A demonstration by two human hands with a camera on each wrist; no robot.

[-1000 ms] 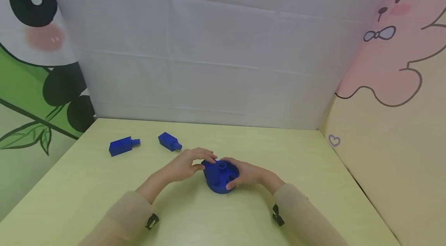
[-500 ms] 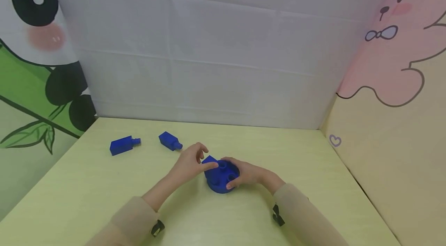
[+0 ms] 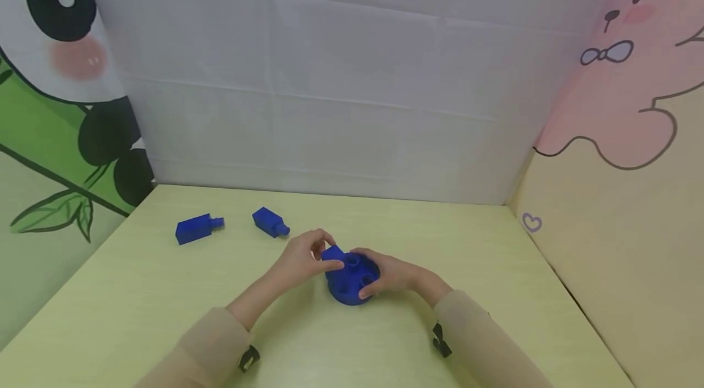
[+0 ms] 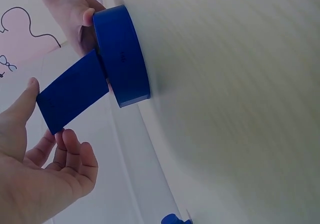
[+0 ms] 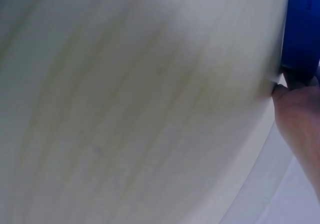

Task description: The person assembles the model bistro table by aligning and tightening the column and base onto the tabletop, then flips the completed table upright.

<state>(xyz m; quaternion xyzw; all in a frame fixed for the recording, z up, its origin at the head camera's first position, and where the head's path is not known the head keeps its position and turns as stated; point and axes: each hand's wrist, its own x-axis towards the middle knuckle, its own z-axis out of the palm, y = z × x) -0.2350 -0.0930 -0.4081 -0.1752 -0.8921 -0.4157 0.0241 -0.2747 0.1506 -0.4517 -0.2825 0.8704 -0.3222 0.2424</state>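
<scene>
So, near first: our right hand (image 3: 387,275) clamps the disc (image 3: 352,281) by its rim, flat on the desk (image 3: 137,308) just ahead of us. Our left hand (image 3: 299,259) pinches the block (image 3: 332,252) by its top end, its lower end in the disc. Both look like rigid, light, smooth plastic; we'd judge flat block faces and the rim the safest holds. Block's peg and socket fit are hidden, and the right wrist view is mostly blur. Farther left lie two pegs (image 3: 199,229) (image 3: 269,222).
</scene>
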